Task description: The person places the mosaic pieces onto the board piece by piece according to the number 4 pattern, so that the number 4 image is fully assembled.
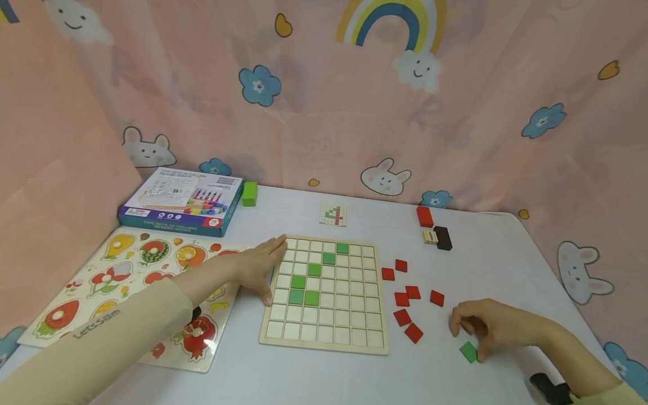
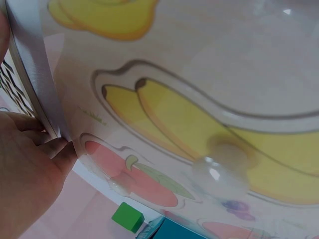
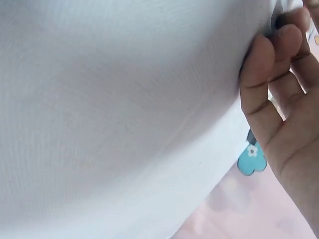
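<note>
A wooden grid board (image 1: 324, 350) lies on the table, with several green tiles (image 1: 312, 298) in its squares. My left hand (image 1: 258, 267) rests along the board's left edge, fingers extended toward the upper corner and thumb lower down. In the left wrist view, the fingers of the left hand (image 2: 30, 169) reach the board's side. My right hand (image 1: 498, 326) is bent over a loose green tile (image 1: 468, 352), thumb right at the tile's edge and the index finger spread away from it. The right wrist view shows the right hand's fingers (image 3: 256, 62) curved down at the white cloth.
Several red tiles (image 1: 402, 318) lie scattered right of the board. Behind them are a red block (image 1: 424, 216), a black block (image 1: 443, 238) and a small striped piece (image 1: 430, 237). A pattern card (image 1: 333, 214), green block (image 1: 250, 194), box (image 1: 182, 197) and fruit puzzle (image 1: 121, 270) sit farther back and left.
</note>
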Tool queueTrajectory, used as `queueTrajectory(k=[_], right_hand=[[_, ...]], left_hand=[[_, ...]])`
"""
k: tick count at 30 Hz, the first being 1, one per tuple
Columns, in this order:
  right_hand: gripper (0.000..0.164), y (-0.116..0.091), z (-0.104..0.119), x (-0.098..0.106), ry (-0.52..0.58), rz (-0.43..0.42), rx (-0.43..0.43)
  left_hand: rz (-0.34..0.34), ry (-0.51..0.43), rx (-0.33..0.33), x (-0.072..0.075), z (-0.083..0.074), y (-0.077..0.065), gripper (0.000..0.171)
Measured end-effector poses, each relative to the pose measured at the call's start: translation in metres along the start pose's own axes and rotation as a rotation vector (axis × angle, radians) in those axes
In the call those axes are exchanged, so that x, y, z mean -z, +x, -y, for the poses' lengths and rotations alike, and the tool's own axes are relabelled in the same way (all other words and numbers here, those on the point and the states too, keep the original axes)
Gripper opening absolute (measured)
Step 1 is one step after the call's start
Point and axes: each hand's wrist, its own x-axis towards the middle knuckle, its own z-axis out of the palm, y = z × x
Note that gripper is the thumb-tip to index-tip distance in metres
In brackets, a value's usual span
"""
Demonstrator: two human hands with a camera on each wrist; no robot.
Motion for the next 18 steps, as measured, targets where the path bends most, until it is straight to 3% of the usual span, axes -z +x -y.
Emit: queueTrajectory(k=[3, 7, 11, 18], right_hand=[[0.037, 0.002, 0.003, -0.001, -0.067, -0.022, 0.01], [0.025, 0.005, 0.005, -0.003, -0.116, -0.071, 0.035], [0.022, 0.009, 0.008, -0.003, -0.132, -0.104, 0.007], [0.02, 0.018, 0.013, 0.001, -0.129, -0.074, -0.005]], left_hand=[[-0.001, 0.0, 0.005, 0.0, 0.0, 0.0, 0.13], [-0.005, -0.002, 0.006, 0.0, 0.0, 0.0, 0.131], [-0.005, -0.009, 0.004, 0.0, 0.0, -0.001, 0.131], [-0.005, -0.014, -0.001, 0.0, -0.001, 0.0, 0.13]])
